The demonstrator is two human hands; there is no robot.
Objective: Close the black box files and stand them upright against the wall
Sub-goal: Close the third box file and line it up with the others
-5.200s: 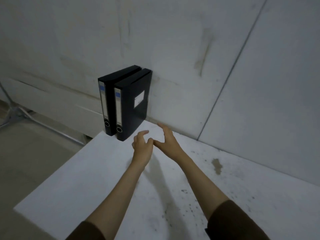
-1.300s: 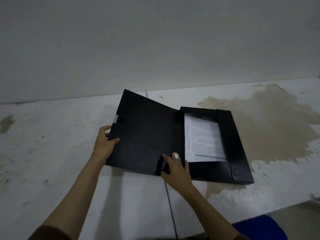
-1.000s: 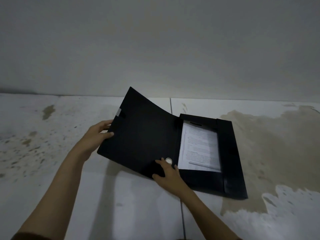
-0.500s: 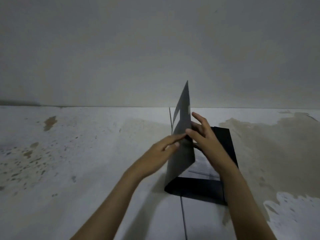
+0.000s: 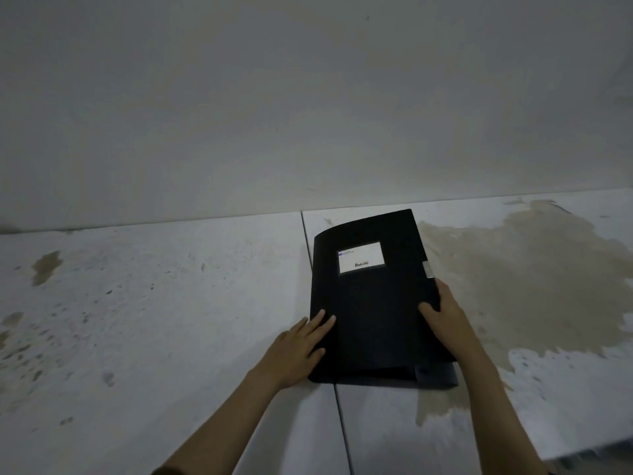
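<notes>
A black box file lies flat on the white table, its cover folded down over it and a white label facing up. The far edge of the file sits close to the wall. My left hand rests on the file's near left edge, fingers spread over the cover. My right hand grips the file's right edge, thumb on top of the cover beside a small grey tab.
A large brown stain spreads over the table to the right of the file. A seam between two table panels runs under the file toward me. The table's right front edge is near my right arm.
The cover, which stood open and then upright, has swung over to the right and now lies down on the file. Both hands moved to the file's side edges.
</notes>
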